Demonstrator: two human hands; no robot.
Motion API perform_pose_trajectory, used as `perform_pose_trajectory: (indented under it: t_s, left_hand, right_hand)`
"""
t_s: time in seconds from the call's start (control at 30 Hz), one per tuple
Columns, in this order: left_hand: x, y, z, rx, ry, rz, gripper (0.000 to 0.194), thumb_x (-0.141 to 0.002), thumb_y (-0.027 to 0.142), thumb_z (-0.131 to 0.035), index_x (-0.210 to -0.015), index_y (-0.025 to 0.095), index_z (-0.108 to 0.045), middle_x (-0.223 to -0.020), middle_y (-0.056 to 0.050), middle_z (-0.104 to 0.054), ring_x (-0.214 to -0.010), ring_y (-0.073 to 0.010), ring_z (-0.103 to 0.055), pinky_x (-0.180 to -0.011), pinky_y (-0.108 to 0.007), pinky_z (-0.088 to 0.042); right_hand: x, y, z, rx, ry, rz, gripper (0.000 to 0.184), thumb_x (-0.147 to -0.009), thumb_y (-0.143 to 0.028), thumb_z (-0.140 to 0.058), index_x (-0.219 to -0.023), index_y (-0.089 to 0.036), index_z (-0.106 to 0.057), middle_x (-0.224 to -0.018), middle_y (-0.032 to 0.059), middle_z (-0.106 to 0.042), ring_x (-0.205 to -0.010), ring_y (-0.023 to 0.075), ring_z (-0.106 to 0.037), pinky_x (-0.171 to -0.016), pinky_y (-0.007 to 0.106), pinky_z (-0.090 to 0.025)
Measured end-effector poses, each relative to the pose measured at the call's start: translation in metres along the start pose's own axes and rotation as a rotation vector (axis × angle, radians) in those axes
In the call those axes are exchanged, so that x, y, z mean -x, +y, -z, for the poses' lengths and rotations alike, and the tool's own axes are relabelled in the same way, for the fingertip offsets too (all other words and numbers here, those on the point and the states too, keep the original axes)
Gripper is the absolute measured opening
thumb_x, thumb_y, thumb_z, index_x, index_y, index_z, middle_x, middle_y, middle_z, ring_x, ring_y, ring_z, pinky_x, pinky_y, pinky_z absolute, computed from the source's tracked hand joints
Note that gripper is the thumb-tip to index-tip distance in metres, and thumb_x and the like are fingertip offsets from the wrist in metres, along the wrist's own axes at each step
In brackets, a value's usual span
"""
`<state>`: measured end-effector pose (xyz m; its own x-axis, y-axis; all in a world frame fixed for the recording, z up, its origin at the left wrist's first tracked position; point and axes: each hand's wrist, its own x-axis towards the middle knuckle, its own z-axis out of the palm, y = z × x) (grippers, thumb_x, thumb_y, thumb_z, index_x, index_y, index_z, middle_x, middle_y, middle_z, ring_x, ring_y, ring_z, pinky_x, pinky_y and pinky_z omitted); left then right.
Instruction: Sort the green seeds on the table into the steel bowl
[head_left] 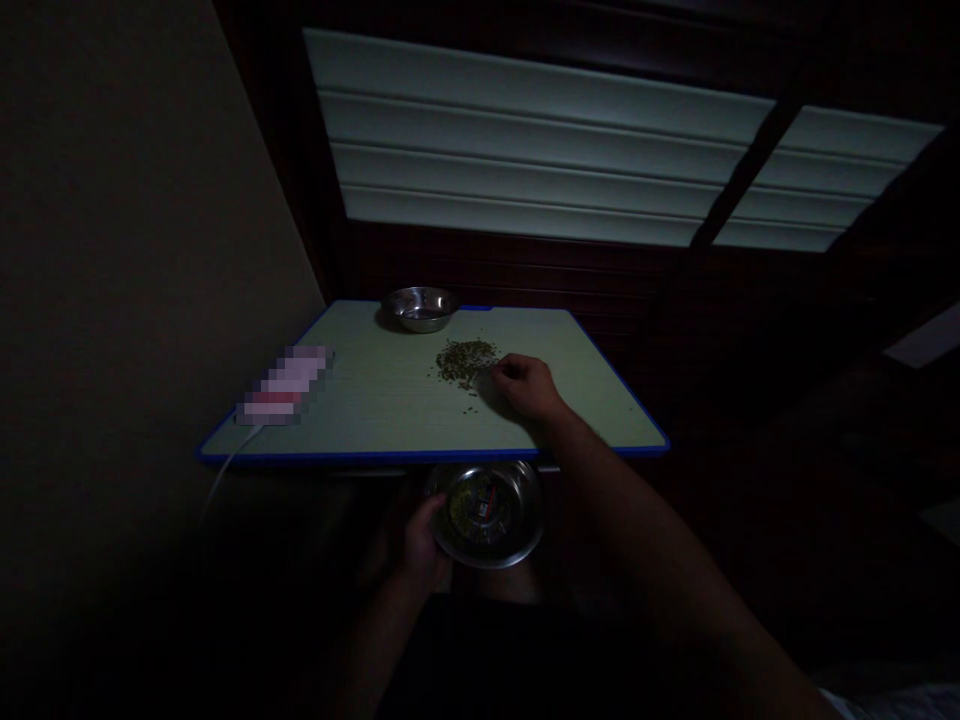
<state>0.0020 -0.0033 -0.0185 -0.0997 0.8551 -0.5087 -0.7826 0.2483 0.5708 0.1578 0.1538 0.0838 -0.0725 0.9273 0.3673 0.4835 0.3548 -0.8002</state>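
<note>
While the left hand (424, 542) grips the side of a shiny bowl (531, 540) just below the near edge of the table (375, 400), the right hand (529, 385) is over the tabletop. Its fingers are curled in, right beside a loose pile of seeds (461, 360), and I cannot tell if they pinch any. The small dark seeds lie near the middle of the table, with a few closer to the near edge. Some greenish bits (463, 508) show dimly in the held bowl. Another metal bowl (429, 324) sits at the back. On the left lies a blurry pink thing (289, 380) with a white cord (217, 490).
</note>
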Motion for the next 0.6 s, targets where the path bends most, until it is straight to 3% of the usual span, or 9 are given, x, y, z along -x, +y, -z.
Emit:
perform_pose_trajectory:
  t_s: [0.6]
  left_hand:
    - [0.0010,0.0006,-0.0023,0.014,0.028,0.024,0.011,-0.065,0.022,-0.067,-0.072,0.015,-0.073,-0.069,-0.008,-0.075,-0.085,-0.0318,-0.073,-0.079,-0.041,-0.059]
  right_hand:
    - [-0.0005,0.0082,-0.0023,-0.039,-0.068,0.016,0.013,-0.070,-0.027,-0.060,-0.070,-0.016,-0.067,-0.067,0.0012,-0.066,-0.064,0.0134,-0.056,-0.064,0.026,-0.043]
